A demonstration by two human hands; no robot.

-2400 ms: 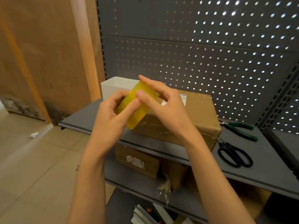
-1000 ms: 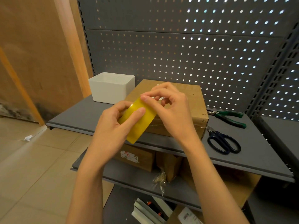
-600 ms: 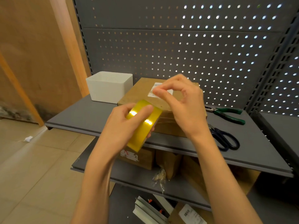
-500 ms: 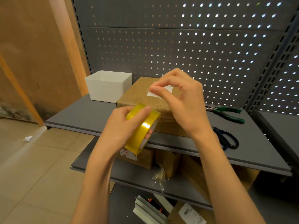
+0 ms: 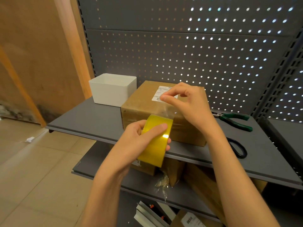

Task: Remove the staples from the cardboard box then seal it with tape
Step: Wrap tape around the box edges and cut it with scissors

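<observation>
Two bare hands work a roll of yellow tape (image 5: 155,141) in front of a grey metal shelf (image 5: 91,118). Nearest the camera, the left hand (image 5: 141,141) is closed around the roll, thumb across its outer face, holding it at the shelf's front edge, just before the near face of the cardboard box (image 5: 142,99). A clear strip of tape (image 5: 164,110) runs from the top of the roll up and away to the right hand (image 5: 188,104), which pinches the free end between thumb and forefinger above the box's top, over the white shipping label (image 5: 159,94).

The strip's long axis runs front to back, from the roll toward the pegboard. The box stands on the shelf directly beneath and behind that span, so the right hand is the nearer to the top panel and the left to the front face. It appears the sealing step is in hand: the free end would likely need to go down on the top, with the roll keeping the strip taut and in line. Whether any staples remain cannot be told.

Beyond and to the left, a white bin (image 5: 113,90) sits touching or just beside the box. To the right lie black scissors (image 5: 237,148) and, farther back, green-handled pliers (image 5: 232,119).
</observation>
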